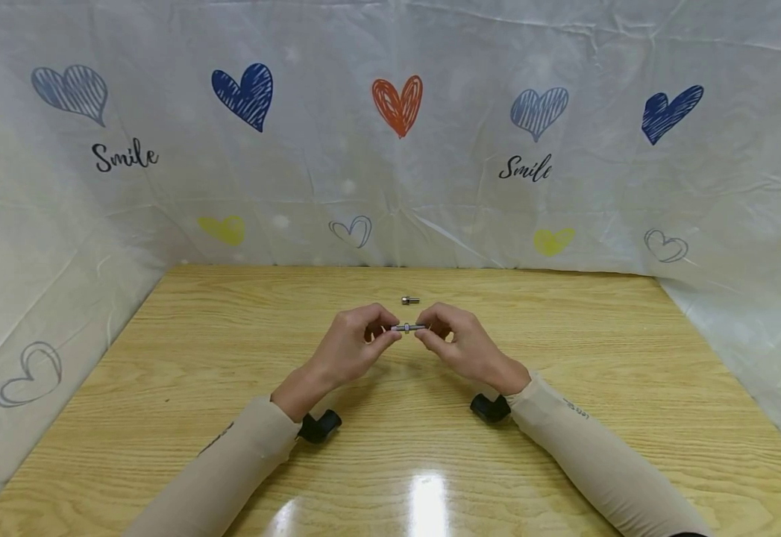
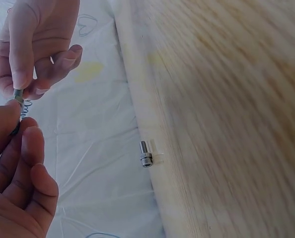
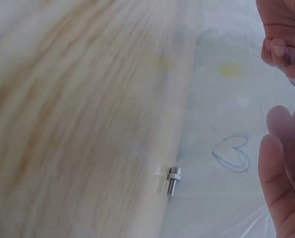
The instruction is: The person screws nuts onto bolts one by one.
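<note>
A thin metal threaded rod with a nut around its middle is held level above the table. Thumb and fingertips of my left hand pinch its left end. At the right end, my right hand pinches it the same way. The fingertips hide both of its ends. In the left wrist view, part of the rod shows between the two hands. Just beyond the hands, a short bolt with a nut on it lies on its side; the right wrist view also shows this bolt.
The wooden table carries the loose bolt near its far side. A white cloth printed with hearts and "Smile" hangs behind and along both sides. Black wrist devices sit under the cuffs of both beige sleeves.
</note>
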Demonstrator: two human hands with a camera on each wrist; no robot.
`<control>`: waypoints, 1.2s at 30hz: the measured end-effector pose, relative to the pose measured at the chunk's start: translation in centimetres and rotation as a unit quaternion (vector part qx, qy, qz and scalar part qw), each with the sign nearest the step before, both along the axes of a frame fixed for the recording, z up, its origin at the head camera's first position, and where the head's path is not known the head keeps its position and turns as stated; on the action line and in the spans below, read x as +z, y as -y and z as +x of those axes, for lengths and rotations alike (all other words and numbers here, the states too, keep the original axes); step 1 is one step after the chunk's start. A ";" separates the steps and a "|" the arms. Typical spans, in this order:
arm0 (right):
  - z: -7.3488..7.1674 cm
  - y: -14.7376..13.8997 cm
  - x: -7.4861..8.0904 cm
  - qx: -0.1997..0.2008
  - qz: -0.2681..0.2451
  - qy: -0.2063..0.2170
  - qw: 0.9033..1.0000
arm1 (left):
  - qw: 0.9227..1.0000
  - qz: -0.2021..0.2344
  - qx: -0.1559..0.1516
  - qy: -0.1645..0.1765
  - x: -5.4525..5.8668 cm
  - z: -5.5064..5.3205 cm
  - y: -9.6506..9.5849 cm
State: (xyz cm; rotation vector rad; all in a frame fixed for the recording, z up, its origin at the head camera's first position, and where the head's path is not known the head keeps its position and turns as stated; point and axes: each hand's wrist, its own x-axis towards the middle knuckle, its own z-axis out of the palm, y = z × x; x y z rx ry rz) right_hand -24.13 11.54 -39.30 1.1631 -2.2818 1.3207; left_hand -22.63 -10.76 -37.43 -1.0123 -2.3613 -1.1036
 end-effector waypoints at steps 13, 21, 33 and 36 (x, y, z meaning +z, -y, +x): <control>2.4 0.8 2.3 -0.002 -0.016 0.058 0.998 | 0.999 -0.003 -0.017 -0.027 0.1 0.2 -0.4; 3.0 1.0 3.0 0.017 -0.017 0.052 0.998 | 0.998 0.000 -0.032 -0.046 -0.2 0.0 -0.5; 3.1 1.1 2.9 0.017 -0.020 0.052 0.998 | 1.000 -0.013 -0.016 -0.023 -0.2 0.2 -0.4; 3.1 1.1 2.9 0.017 -0.021 0.049 0.998 | 1.000 -0.020 -0.008 -0.013 -0.1 0.3 -0.4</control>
